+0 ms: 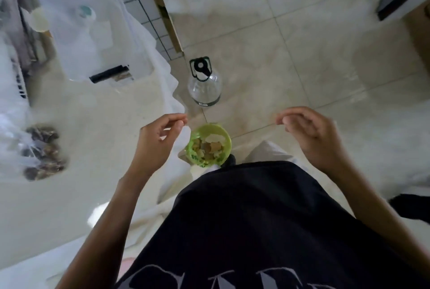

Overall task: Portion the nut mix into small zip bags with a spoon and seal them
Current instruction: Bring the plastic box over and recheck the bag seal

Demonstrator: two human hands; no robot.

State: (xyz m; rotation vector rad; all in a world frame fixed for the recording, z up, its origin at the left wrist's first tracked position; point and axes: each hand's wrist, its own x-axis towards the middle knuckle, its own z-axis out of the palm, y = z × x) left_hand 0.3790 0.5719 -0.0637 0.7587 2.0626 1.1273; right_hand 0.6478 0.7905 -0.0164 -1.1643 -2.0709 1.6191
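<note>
My left hand [158, 142] and my right hand [311, 135] are raised apart in front of me, each with thumb and fingertips pinched together. Between them stretches a clear zip bag [232, 125], so thin that only a faint top edge shows. Each hand pinches one end of it. Below, partly seen through the bag, a green bowl [223, 135] holds the nut mix [207, 149]. A pale shape lies in the bowl; I cannot tell if it is the spoon. Filled bags of nuts [41, 151] lie on the white table at the left.
The table with its white cloth [93, 125] fills the left side, and the bowl sits at its edge. A clear plastic box [93, 32] stands at its back. A clear water bottle with a black cap [204, 86] stands on the tiled floor ahead.
</note>
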